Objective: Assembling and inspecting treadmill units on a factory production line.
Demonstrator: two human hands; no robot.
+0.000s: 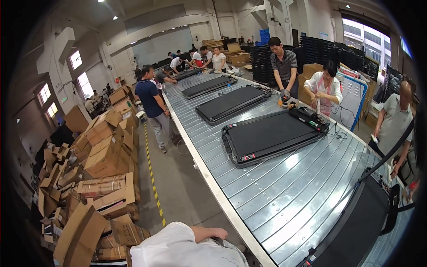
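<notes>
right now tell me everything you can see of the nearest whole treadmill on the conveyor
The treadmill lies flat and slantwise on the ribbed metal conveyor. It has a wide black belt in a dark frame, small red marks at the near corner, and an open motor end with wiring on the far right, where a co-worker stands working.

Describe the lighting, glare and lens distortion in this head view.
Head view: even ceiling light, with bright, washed-out windows at upper right; soft sheen on the metal slat conveyor; strong fisheye bending of the conveyor's edge and a black vignette round the rim; the flat black treadmill is sharp, while distant workers are small and soft.
</notes>
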